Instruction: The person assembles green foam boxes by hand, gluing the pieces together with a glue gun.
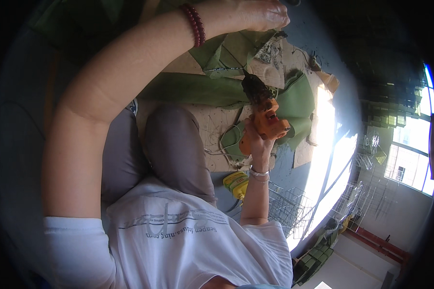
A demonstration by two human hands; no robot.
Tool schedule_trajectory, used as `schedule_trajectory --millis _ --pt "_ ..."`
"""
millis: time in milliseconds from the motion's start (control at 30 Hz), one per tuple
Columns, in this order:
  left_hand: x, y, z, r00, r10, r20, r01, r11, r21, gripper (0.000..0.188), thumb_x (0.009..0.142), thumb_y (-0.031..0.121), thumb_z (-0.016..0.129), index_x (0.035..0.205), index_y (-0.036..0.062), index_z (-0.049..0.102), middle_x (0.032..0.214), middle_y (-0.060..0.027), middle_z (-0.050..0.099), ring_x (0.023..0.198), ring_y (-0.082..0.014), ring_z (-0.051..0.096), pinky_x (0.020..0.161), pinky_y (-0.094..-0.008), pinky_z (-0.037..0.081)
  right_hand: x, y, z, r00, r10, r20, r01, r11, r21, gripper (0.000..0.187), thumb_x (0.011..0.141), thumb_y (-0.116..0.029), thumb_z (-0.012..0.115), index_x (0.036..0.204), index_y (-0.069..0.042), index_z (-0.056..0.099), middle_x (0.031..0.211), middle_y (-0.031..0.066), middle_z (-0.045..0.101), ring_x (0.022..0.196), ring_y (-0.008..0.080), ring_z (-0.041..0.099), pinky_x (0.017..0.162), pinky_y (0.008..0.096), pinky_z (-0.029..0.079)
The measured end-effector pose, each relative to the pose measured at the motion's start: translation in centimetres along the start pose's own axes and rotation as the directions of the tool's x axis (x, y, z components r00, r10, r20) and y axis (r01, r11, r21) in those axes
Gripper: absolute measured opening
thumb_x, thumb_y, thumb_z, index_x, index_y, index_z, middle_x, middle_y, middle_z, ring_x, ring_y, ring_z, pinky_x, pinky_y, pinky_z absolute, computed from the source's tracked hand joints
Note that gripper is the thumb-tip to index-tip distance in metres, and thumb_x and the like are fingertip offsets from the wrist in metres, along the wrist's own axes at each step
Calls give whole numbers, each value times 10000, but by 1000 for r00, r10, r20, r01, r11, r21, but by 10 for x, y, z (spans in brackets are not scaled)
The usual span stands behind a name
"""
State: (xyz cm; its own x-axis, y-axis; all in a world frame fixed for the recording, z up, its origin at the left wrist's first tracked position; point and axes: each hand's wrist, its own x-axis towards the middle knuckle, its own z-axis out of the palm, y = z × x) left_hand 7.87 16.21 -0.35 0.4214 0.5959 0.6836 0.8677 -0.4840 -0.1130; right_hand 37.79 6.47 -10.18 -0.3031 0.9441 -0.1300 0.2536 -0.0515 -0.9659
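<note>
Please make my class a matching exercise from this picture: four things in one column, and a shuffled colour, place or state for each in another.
Things
1. Beaded bracelet
2. Orange tool
3. Yellow-green object
4. Bangle

Colours, places and states
A. Seen between the trousers and the right forearm
B. Silver-coloured
C. Dark red
D. Held in the person's right grip

Right pairs
1-C, 2-D, 3-A, 4-B
</note>
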Motion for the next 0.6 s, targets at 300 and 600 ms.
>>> schedule_trajectory --millis 300,600 --pt "0 -4 -5 987 -142 71 147 987 -66 161 827 110 565 795 4 682 828 -171 680 767 -308 678 649 -415 535 2 6 2 997 -77 28 80 991 -111 282 797 -13 687 1047 -21 558 884 42 604 671 118 587 597 260 487" --pt "-3 -4 -2 997 -74 -5 74 997 -23 125 798 89 564 759 14 656 765 -171 670 753 -309 673 632 -428 524 0 4 -1 1000 14 19 -15 1000 17 283 781 -90 730 1020 -5 604 924 36 649 821 126 623 730 264 495"
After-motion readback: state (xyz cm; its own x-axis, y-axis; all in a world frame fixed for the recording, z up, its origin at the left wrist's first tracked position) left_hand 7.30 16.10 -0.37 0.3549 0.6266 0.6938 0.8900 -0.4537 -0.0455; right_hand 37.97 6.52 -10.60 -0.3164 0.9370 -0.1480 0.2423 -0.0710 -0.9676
